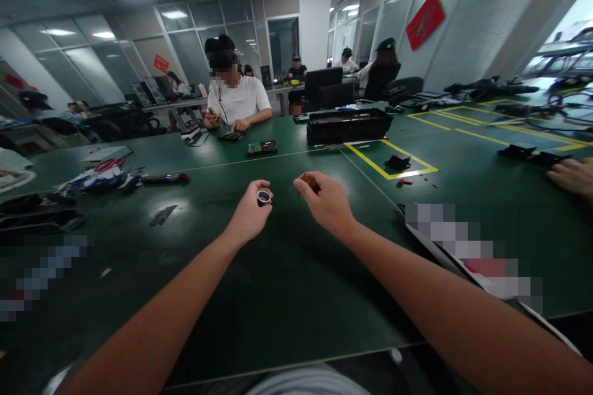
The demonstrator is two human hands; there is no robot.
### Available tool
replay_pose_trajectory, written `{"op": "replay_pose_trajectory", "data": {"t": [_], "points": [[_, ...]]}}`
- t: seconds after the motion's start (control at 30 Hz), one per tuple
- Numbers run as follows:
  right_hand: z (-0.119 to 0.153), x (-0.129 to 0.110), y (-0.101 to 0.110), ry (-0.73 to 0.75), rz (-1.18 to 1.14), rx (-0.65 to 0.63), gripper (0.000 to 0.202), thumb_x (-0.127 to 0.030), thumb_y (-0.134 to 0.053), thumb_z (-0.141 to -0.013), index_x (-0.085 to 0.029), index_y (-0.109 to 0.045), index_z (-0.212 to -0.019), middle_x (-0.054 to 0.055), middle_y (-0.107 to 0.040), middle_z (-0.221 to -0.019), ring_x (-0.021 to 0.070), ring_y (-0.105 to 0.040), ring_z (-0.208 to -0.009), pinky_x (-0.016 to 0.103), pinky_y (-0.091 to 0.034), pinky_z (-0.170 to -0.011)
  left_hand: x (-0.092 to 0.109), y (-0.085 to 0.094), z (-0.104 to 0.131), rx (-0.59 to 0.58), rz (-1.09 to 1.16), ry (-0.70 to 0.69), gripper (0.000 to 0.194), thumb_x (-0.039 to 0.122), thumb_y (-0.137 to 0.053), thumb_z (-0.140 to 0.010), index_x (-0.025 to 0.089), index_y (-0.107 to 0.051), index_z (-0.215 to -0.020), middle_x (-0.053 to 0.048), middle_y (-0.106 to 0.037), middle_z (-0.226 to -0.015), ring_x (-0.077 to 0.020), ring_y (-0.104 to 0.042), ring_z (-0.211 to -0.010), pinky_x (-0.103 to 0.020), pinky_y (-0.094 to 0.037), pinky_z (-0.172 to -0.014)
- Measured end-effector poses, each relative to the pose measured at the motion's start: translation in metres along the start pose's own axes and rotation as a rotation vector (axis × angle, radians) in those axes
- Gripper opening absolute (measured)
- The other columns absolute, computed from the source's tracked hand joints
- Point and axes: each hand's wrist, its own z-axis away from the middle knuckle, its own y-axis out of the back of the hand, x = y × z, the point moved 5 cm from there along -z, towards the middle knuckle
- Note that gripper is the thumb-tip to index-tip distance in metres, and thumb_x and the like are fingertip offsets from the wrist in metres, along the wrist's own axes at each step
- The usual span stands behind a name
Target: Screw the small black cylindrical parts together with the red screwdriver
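My left hand (250,213) is wrapped round a small round part with a silver rim and a dark hollow middle (264,197), its open end facing me. A short way to the right, my right hand (327,197) is closed in a pinch, thumb against the fingers. A tiny dark reddish bit shows by its fingertips, too small to name. Both hands are raised over the green tabletop (278,296), apart from each other.
Ahead lie a circuit board (262,147) and a long black bin (349,126). A black bracket-like piece (398,162) sits inside yellow tape. Red-handled scissors (110,165) lie among clutter at left. Across the table a person (238,99) works; another person's hand (572,176) is at right.
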Motion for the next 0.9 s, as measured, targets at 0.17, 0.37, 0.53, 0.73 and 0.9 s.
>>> {"op": "replay_pose_trajectory", "data": {"t": [0.17,0.37,0.53,0.73,0.9], "points": [[0.003,-0.008,0.004,0.073,-0.095,0.051,0.022,-0.037,-0.052,-0.099,-0.02,-0.065,-0.093,0.002,-0.07,-0.078,0.017,-0.064,-0.072,0.031,-0.046,-0.068,-0.015,-0.015,0.005,-0.122,-0.273,-0.163,0.032,0.005,-0.066,-0.083,0.02,-0.064,-0.111,-0.006,-0.067,-0.114,-0.0223,-0.062,-0.109,-0.04,-0.046,-0.103],[0.006,-0.011,0.002,0.114,-0.149,0.027,0.016,-0.032,-0.053,-0.099,-0.02,-0.064,-0.098,0.002,-0.072,-0.084,0.0174,-0.068,-0.077,0.031,-0.049,-0.072,-0.017,-0.009,0.012,-0.158,-0.297,-0.237,0.038,0.009,-0.07,-0.085,0.024,-0.069,-0.119,-0.004,-0.069,-0.12,-0.0223,-0.062,-0.115,-0.04,-0.046,-0.107],[0.006,-0.01,-0.002,0.108,-0.12,0.002,0.015,-0.032,-0.054,-0.098,-0.021,-0.064,-0.098,0.003,-0.074,-0.085,0.019,-0.07,-0.08,0.033,-0.05,-0.075,-0.015,-0.009,0.013,-0.118,-0.294,-0.214,0.043,0.011,-0.072,-0.084,0.022,-0.067,-0.126,-0.006,-0.068,-0.126,-0.024,-0.061,-0.119,-0.042,-0.045,-0.111],[0.007,-0.008,-0.002,0.089,-0.11,0.004,0.016,-0.034,-0.054,-0.098,-0.022,-0.065,-0.098,0.003,-0.075,-0.086,0.0195,-0.07,-0.08,0.033,-0.05,-0.073,-0.014,-0.008,0.013,-0.116,-0.281,-0.22,0.039,0.013,-0.072,-0.084,0.022,-0.069,-0.121,-0.006,-0.069,-0.122,-0.0246,-0.062,-0.117,-0.042,-0.046,-0.109],[0.006,-0.003,-0.003,0.036,-0.145,0.012,0.02,-0.038,-0.055,-0.098,-0.022,-0.065,-0.1,0.004,-0.075,-0.086,0.0195,-0.071,-0.079,0.033,-0.051,-0.07,-0.017,-0.009,0.013,-0.132,-0.241,-0.229,0.039,0.015,-0.072,-0.084,0.025,-0.07,-0.122,-0.004,-0.07,-0.122,-0.0237,-0.062,-0.118,-0.042,-0.046,-0.11]]}}
